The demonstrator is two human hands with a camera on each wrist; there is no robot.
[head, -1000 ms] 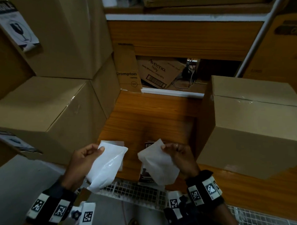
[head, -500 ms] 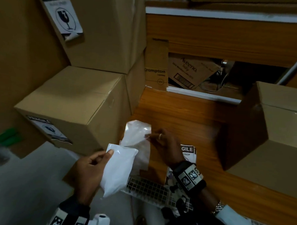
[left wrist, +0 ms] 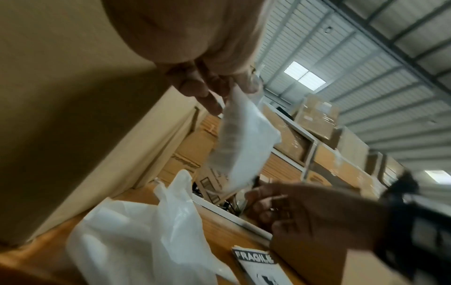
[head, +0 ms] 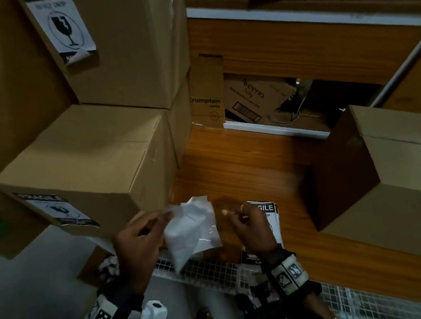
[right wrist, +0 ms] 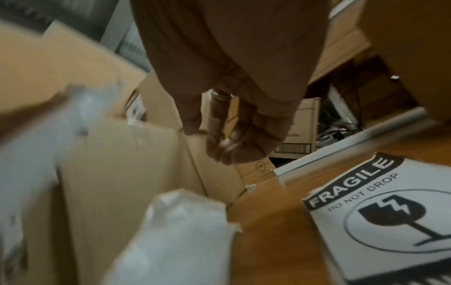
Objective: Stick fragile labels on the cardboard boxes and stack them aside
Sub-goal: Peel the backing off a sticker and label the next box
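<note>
My left hand [head: 138,240] pinches the limp, light label sheet [head: 189,233] by its top edge; right hand [head: 250,223] beside it, fingers loosely curled, empty

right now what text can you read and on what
"FRAGILE / DO NOT DROP": label on top box
"FRAGILE", blurred: label on lower box
"FRAGILE / DO NOT DROP": loose labels on table
"Crompton": narrow carton
"Aveeno": tilted carton; small print and barcode unreadable
</note>
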